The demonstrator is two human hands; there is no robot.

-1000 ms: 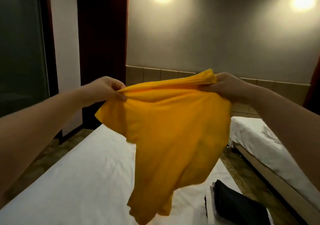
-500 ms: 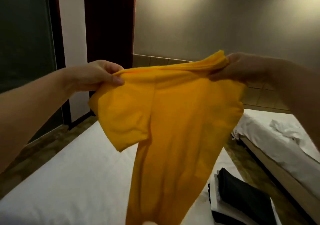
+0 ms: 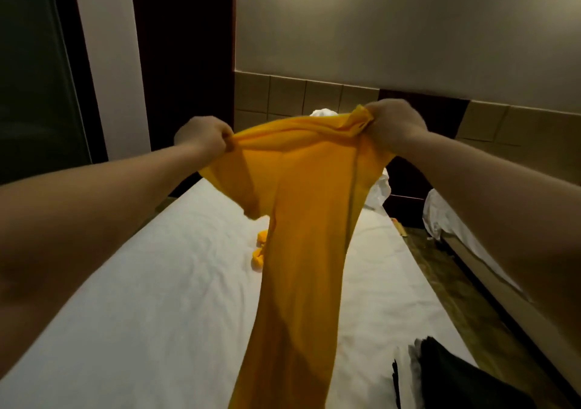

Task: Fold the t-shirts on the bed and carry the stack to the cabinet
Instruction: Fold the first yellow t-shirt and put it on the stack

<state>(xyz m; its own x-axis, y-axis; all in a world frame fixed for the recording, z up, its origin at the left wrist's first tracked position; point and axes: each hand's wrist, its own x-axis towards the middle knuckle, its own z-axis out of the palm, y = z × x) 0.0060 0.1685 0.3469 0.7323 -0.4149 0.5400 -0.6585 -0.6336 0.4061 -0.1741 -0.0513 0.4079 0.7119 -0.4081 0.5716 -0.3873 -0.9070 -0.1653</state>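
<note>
A yellow t-shirt (image 3: 308,220) hangs stretched in the air above the white bed (image 3: 157,282). My left hand (image 3: 202,136) grips its top left edge and my right hand (image 3: 393,122) grips its top right edge. The shirt's body drops in a long narrow drape towards me, one short sleeve dangling at the left. Behind the hanging shirt a second bit of yellow cloth (image 3: 260,251) lies on the sheet, mostly hidden. A stack of folded dark and white shirts (image 3: 446,374) sits on the bed's near right corner.
A second bed with rumpled white bedding (image 3: 446,220) stands to the right across a narrow floor gap (image 3: 440,276). Crumpled white linen (image 3: 379,191) lies at the head of my bed. A tiled wall runs behind; a dark door frame and glass panel stand at left.
Both hands have moved forward and down with the yellow t-shirt, closer together. The shirt now hangs longer and narrower. My view has tilted down onto the bed.
</note>
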